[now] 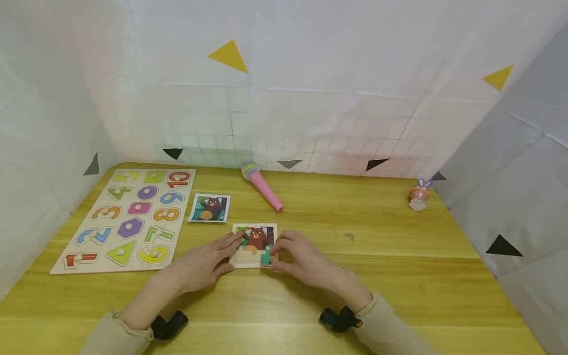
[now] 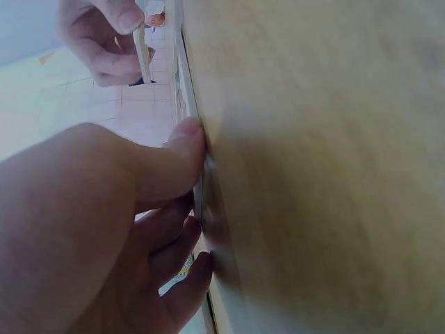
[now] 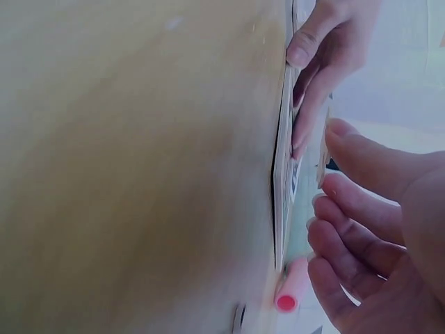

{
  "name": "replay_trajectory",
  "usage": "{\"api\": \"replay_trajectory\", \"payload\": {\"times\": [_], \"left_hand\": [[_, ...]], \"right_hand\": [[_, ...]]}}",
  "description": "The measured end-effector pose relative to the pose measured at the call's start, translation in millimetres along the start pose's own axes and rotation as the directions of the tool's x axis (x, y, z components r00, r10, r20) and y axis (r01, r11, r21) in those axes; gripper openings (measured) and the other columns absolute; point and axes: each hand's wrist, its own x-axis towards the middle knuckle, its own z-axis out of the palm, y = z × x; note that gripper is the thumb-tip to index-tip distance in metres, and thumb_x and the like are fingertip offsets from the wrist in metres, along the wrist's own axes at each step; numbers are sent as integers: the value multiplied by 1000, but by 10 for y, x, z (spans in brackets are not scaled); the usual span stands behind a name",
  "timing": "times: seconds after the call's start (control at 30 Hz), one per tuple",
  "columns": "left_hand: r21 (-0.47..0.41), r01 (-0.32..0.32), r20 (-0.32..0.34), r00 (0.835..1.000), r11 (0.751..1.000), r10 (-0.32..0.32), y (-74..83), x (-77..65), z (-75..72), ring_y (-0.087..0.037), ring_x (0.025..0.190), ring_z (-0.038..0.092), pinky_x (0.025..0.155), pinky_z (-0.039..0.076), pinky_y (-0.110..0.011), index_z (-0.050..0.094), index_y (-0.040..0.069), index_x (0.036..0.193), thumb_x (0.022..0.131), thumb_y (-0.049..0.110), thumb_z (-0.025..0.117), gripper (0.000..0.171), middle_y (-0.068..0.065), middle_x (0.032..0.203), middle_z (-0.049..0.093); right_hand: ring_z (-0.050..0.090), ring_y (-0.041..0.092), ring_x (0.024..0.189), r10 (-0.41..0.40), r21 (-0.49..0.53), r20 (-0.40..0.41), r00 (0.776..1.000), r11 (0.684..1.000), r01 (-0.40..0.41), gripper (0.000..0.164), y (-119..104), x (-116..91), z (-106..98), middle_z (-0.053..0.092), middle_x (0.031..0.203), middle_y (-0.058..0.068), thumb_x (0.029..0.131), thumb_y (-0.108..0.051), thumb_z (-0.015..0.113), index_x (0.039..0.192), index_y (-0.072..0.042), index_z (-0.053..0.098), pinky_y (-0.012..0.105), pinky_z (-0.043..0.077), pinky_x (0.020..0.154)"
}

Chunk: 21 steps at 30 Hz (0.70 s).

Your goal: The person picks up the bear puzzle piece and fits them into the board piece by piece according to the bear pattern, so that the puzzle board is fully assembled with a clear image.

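Observation:
A small wooden bear jigsaw board (image 1: pixel 246 259) lies in front of me, its upper part filled with the bear picture and bare wood showing below. My left hand (image 1: pixel 201 264) holds the board's left side, thumb at the near corner and fingers along the left edge. Between thumb and index finger, my right hand (image 1: pixel 306 259) pinches a puzzle piece (image 1: pixel 265 258) with teal on it, over the board's lower right. Seen edge-on in the right wrist view, the piece (image 3: pixel 323 153) is tilted and apart from the board (image 3: pixel 280 202).
A bear picture card (image 1: pixel 210 208) lies behind the board. To the left is a wooden number-and-shape puzzle (image 1: pixel 102 251). A pink toy microphone (image 1: pixel 266 190) lies behind, and a small bunny figure (image 1: pixel 419 195) stands at the far right. White sheeting (image 1: pixel 310 113) surrounds the table.

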Motion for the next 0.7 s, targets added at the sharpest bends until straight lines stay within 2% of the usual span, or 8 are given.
{"api": "replay_trajectory", "payload": {"times": [0.27,0.7], "left_hand": [[-3,-10,1,1000,1000,10,-16,11,1,-34,149,30,114,37,-53,31,11,158,104,32,53,62,-13,164,25],[-1,-18,-12,1000,1000,18,-25,12,0,-34,148,31,114,36,-54,32,11,157,103,31,55,62,-13,163,28]], "right_hand": [[59,13,93,38,7,28,999,999,-38,25,-82,132,61,62,100,-1,89,-30,77,101,-9,71,26,52,85],[54,10,86,18,-23,33,999,1000,-17,28,-163,348,241,64,94,-2,89,-33,77,102,-8,75,24,48,79]]}}
